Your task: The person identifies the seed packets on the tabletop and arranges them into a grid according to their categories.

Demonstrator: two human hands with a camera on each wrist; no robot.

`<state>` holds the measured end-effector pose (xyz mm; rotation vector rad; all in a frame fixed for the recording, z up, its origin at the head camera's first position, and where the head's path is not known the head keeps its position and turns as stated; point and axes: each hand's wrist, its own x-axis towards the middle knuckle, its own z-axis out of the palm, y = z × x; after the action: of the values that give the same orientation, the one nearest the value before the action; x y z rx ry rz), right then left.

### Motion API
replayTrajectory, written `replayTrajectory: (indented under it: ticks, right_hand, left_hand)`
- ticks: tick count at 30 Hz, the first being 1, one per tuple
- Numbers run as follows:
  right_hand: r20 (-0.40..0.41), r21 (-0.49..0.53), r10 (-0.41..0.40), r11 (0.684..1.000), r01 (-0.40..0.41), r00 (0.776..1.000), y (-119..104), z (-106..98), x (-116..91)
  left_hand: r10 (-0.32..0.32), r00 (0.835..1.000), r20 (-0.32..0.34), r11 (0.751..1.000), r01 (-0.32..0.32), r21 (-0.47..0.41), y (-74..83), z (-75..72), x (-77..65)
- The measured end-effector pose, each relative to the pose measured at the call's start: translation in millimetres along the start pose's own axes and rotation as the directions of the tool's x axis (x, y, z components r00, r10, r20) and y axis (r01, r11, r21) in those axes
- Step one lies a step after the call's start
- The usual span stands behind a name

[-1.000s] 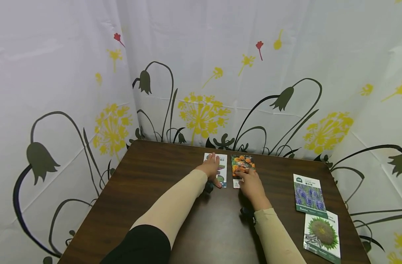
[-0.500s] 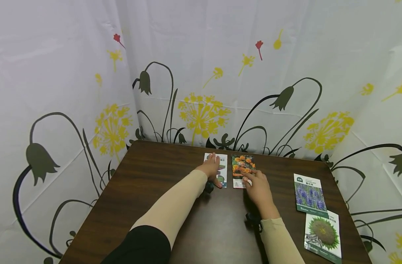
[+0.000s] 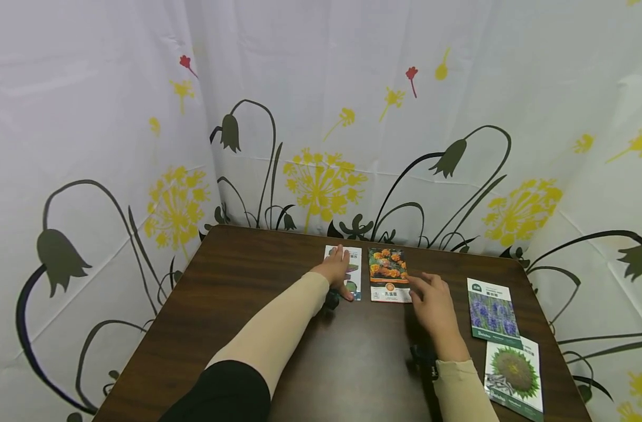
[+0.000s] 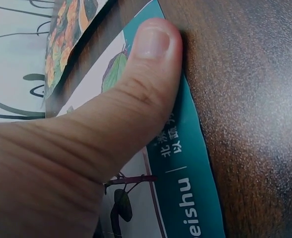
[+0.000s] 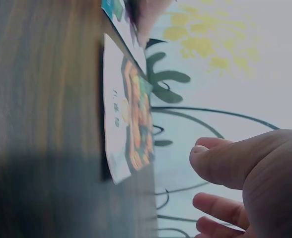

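Observation:
My left hand [image 3: 335, 271] rests on a white seed packet [image 3: 355, 274] at the back of the table, hiding its left part. In the left wrist view the thumb [image 4: 153, 59] presses the packet's teal edge [image 4: 185, 163]. Just right of it lies a seed packet with orange flowers [image 3: 389, 275], fully uncovered and flat. Beside that packet's right edge is my right hand [image 3: 431, 302], fingers relaxed and holding nothing. The right wrist view shows its thumb [image 5: 218, 161] and fingers apart from the orange-flower packet [image 5: 118, 119].
At the table's right side lies a packet with purple flowers [image 3: 493, 313], overlapping a packet with a green-fringed round flower head [image 3: 516, 372]. The dark wooden table [image 3: 236, 281] meets a white flower-printed curtain [image 3: 321, 117] behind and on both sides.
My right hand has slid off the orange-flower packet and moved to the right, leaving the packet in place. The left hand has stayed still on the white packet.

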<state>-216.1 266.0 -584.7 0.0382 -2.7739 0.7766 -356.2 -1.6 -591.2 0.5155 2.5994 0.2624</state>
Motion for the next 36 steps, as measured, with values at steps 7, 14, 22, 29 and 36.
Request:
replayTrajectory:
  ticks: [7, 14, 22, 29, 36]
  right_hand:
    - [-0.029, 0.02, 0.001, 1.0, 0.0, 1.0, 13, -17, -5]
    - [-0.061, 0.054, 0.056, 0.997, -0.052, 0.997, 34, -38, -11]
    - [-0.146, -0.011, 0.062, 0.998, -0.064, 0.987, 61, -51, -18]
    - [-0.143, -0.032, 0.09, 0.995, -0.096, 0.986, 82, -59, -20]
    - [-0.041, -0.029, 0.256, 0.966, -0.258, 0.966, 88, -71, -22]
  left_hand:
    - [0.023, 1.0, 0.002, 1.0, -0.023, 0.015, -2.7, 2.3, 0.7]
    - [0.021, 1.0, 0.004, 1.0, -0.021, 0.01, -3.5, 2.9, 2.2]
    - [0.028, 1.0, 0.002, 0.999, -0.028, 0.017, -7.6, 7.2, 10.3]
    - [0.063, 0.997, -0.036, 0.998, -0.062, 0.008, -1.6, -3.3, -10.7]
    - [0.078, 0.996, -0.044, 0.997, -0.078, -0.001, 0.0, -6.9, -18.6]
